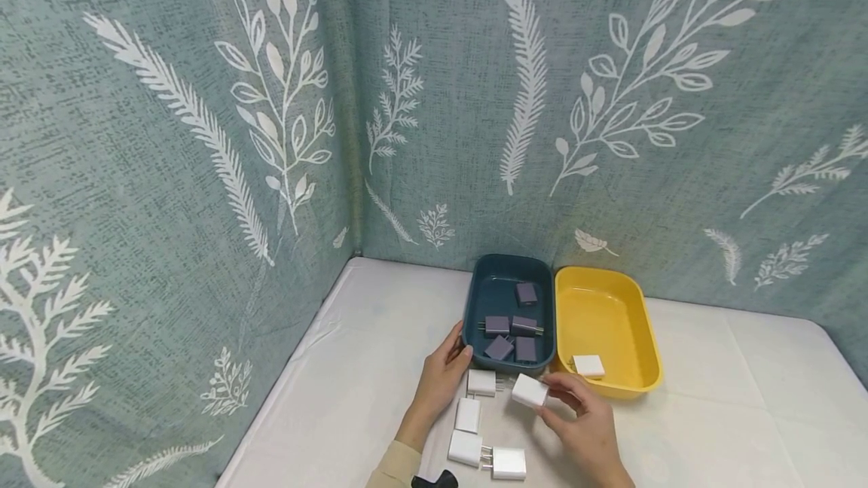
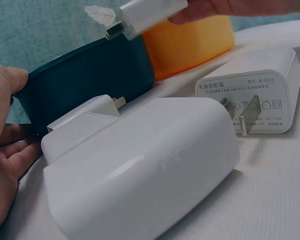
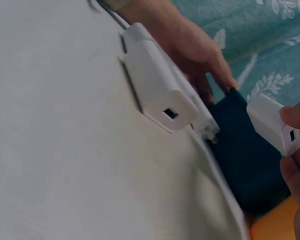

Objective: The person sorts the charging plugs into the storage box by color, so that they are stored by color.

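White charger point(image 2: 145, 160) nearest the left wrist camera, a labelled charger point(image 2: 260, 82) beyond it.
Left hand point(image 1: 441, 376) grips the near-left corner of the blue tray point(image 1: 493, 294); right hand point(image 1: 585, 422) pinches another charger point(image 1: 530, 391) near that tray, its prongs visible in the left wrist view, its socket in the right. Only the head view shows five purple chargers point(image 1: 525, 349) inside, plus one white unit point(image 1: 588, 365) in the yellow tray point(image 1: 606, 315).
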A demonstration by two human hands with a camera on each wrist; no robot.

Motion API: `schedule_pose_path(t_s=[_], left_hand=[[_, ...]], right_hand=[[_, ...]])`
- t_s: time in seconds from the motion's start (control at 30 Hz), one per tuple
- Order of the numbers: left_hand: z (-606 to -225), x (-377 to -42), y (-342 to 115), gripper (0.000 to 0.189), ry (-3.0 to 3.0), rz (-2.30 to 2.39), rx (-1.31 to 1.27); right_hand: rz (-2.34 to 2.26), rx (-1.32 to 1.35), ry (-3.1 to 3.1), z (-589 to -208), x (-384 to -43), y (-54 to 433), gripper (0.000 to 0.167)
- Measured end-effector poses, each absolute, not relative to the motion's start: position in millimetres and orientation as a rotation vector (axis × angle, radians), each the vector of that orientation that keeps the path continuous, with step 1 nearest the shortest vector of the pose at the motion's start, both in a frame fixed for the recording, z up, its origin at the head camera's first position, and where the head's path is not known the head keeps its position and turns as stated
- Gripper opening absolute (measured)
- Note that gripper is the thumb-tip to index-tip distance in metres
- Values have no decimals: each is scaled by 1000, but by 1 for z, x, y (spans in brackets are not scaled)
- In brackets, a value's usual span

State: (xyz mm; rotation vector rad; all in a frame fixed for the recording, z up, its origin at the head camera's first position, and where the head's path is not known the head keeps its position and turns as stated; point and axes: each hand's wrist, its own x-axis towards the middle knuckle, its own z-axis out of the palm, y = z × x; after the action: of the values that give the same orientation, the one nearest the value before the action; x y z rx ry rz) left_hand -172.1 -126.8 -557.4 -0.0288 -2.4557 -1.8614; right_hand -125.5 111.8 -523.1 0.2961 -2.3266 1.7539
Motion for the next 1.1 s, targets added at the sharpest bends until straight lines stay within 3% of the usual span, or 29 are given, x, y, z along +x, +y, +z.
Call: schedule_pose_path(t_s=[0.77, 1.1], left_hand=[[-557, -172, -127, 54, -2437, -1884, -25], [-524, -161, -125, 53, -2455, -1909, -47]], right_hand=[[1645, 430, -2136, -511, -141, 124, 48], [1660, 336, -2116, -504, -145, 128, 45]])
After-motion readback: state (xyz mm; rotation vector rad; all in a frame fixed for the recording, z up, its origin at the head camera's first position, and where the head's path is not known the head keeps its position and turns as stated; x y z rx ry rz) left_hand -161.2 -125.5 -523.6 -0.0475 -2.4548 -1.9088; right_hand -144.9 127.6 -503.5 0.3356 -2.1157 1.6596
